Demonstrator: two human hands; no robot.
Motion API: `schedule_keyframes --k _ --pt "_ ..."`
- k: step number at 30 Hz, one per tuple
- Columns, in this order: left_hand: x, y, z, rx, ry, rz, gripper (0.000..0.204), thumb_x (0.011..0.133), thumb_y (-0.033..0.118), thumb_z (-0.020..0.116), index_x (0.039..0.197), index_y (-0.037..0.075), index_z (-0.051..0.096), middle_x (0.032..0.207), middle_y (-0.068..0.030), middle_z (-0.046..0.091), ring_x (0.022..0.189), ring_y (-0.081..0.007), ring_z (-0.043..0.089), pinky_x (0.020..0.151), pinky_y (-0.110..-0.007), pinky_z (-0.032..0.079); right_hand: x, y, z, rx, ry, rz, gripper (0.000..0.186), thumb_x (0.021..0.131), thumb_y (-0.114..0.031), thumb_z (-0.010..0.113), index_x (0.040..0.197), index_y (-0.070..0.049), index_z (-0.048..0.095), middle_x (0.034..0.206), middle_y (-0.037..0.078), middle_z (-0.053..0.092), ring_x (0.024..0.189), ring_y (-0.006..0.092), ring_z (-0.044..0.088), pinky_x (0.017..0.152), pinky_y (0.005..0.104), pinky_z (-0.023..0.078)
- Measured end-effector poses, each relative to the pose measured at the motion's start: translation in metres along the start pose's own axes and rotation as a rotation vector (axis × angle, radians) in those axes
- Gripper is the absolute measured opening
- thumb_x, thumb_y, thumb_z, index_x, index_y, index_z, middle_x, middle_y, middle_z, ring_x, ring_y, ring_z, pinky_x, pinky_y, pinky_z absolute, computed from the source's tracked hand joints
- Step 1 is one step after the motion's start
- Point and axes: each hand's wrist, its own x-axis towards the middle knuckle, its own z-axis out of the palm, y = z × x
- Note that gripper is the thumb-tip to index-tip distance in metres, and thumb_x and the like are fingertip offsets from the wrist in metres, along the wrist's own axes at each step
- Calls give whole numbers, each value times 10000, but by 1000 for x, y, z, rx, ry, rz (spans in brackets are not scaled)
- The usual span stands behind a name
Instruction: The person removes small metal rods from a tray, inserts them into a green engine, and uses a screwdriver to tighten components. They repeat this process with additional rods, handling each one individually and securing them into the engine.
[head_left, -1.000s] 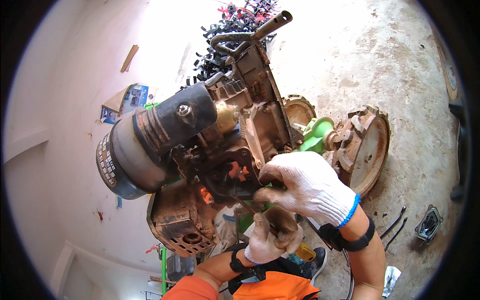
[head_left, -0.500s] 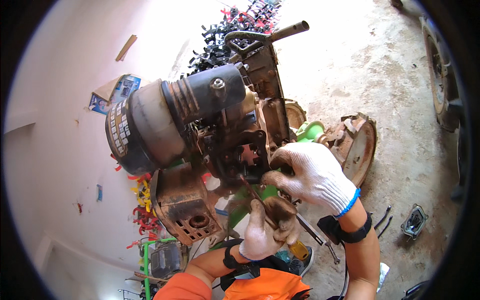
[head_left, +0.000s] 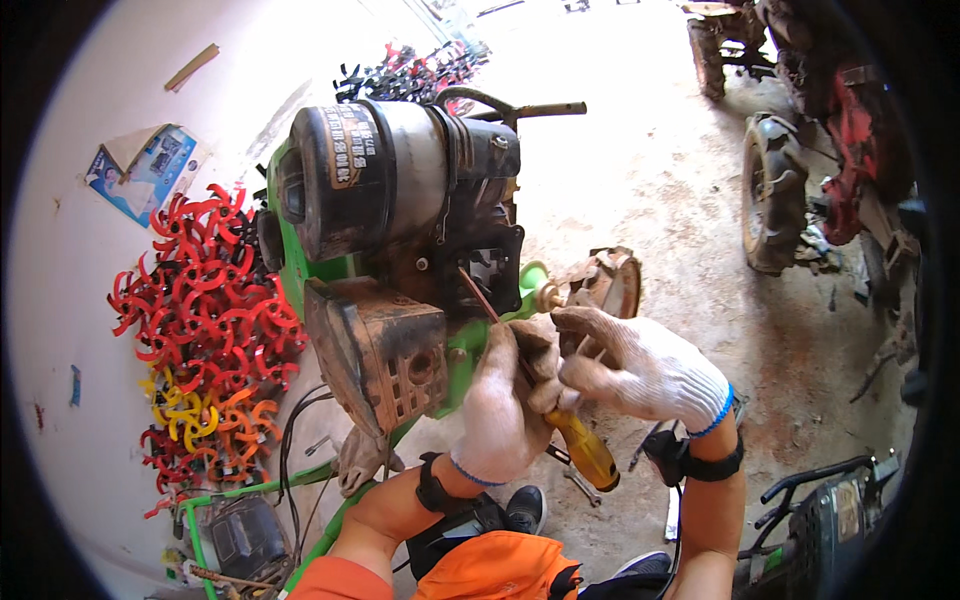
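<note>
My gloved left hand (head_left: 500, 410) is wrapped round a screwdriver with a yellow handle (head_left: 590, 455); its thin shaft (head_left: 475, 295) reaches up to the black-framed opening (head_left: 490, 265) in the engine. My gloved right hand (head_left: 660, 370) is beside it, thumb and fingers curled together over something too small to make out. The engine carries a large cylindrical air filter (head_left: 405, 170) on top and a rusty, slotted muffler cover (head_left: 370, 340) at its left, on a green frame (head_left: 455, 365). A dirty lugged wheel (head_left: 615, 280) stands behind my right hand.
Piles of red, orange and yellow curved blades (head_left: 210, 310) and black ones (head_left: 385, 75) lie along the wall. Machines with lugged tyres (head_left: 770, 190) stand at right, another machine (head_left: 835, 530) at lower right. A wrench (head_left: 585, 490) lies on the floor (head_left: 700, 290).
The view has swung, bringing the blade piles and right-hand machines into sight. My hands have shifted slightly away from the opening, and more of the screwdriver's yellow handle shows below my left hand.
</note>
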Motion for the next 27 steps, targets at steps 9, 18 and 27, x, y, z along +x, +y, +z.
schedule_keyframes --k 9,18,27 --pt "3 14 20 -167 23 -58 459 1228 515 362 1085 139 582 864 2 541 699 -169 478 739 -379 493 -54 -45 7 -108 -60 -177 1022 909 -300 862 1711 -30 288 1449 307 658 1203 475 744 1054 502 612" --pt "5 18 16 -237 -147 -84 426 1236 486 351 1174 167 626 926 19 587 870 -169 589 908 -379 514 -91 -82 20 -286 304 -184 615 934 -100 736 1519 -66 550 1293 275 707 1100 488 752 908 514 633" --pt "12 19 24 -238 -223 -61 492 1235 499 319 1248 107 616 982 -53 654 963 -256 685 986 -452 566 -91 -85 18 -368 505 -300 422 903 -10 749 1320 -49 693 1214 217 760 1072 433 767 910 485 630"
